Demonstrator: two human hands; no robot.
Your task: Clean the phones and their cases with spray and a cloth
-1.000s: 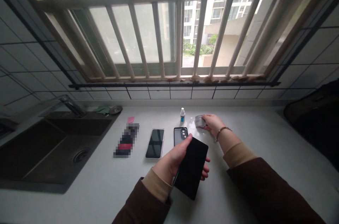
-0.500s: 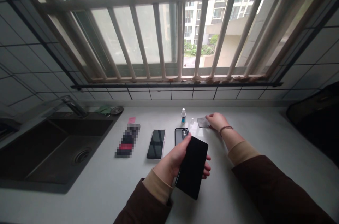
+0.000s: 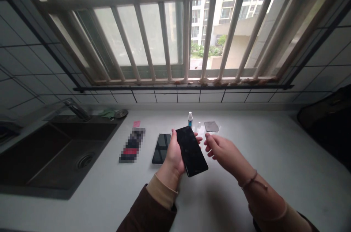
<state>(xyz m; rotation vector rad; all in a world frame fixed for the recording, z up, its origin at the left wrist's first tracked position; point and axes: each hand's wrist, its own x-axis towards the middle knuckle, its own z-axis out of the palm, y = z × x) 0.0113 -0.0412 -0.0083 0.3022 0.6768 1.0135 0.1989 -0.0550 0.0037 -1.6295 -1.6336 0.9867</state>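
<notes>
My left hand (image 3: 175, 155) is wrapped round a black smartphone (image 3: 192, 151), its dark face up, tilted above the counter. My right hand (image 3: 219, 149) hovers just right of the phone, fingers curled and thumb against the forefinger; whatever may be between them is hidden. Beyond it a grey square cloth (image 3: 211, 126) lies flat. Left of the cloth are a small clear piece (image 3: 199, 125) and a white dropper bottle (image 3: 190, 119) with a blue label, standing upright. A second phone (image 3: 159, 149) with a pale edge lies on the counter, partly covered by my left hand.
The white counter (image 3: 104, 195) runs below a barred window (image 3: 175, 34). At left is a dark sink (image 3: 55, 151) with a faucet (image 3: 75, 109). A blurred-out dark item (image 3: 132, 146) and a pink slip (image 3: 136, 124) lie beside it. A black bag-like object (image 3: 329, 126) stands far right.
My right hand has let go of the grey cloth and come back toward the phone. My left hand has raised the phone up and left, and it now hides the phone case.
</notes>
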